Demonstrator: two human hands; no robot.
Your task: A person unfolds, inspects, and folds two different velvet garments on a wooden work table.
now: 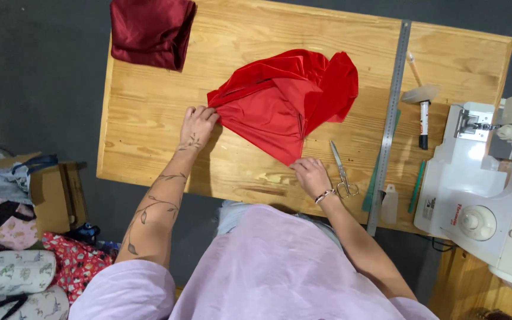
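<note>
A bright red piece of fabric [282, 104] lies crumpled and partly folded in the middle of a wooden table [149, 136]. My left hand [197, 125] pinches the fabric's left corner against the tabletop. My right hand [310, 173] grips the fabric's pointed lower corner near the table's front edge. A bracelet sits on my right wrist. Silver scissors [341, 172] lie just right of my right hand.
A folded dark red cloth [151, 31] rests at the table's back left corner. A long metal ruler [390, 121] runs front to back, with a marker [424, 121] and chalk beyond it. A white sewing machine [484, 184] stands at right. Fabric bags [13, 261] pile on the floor at left.
</note>
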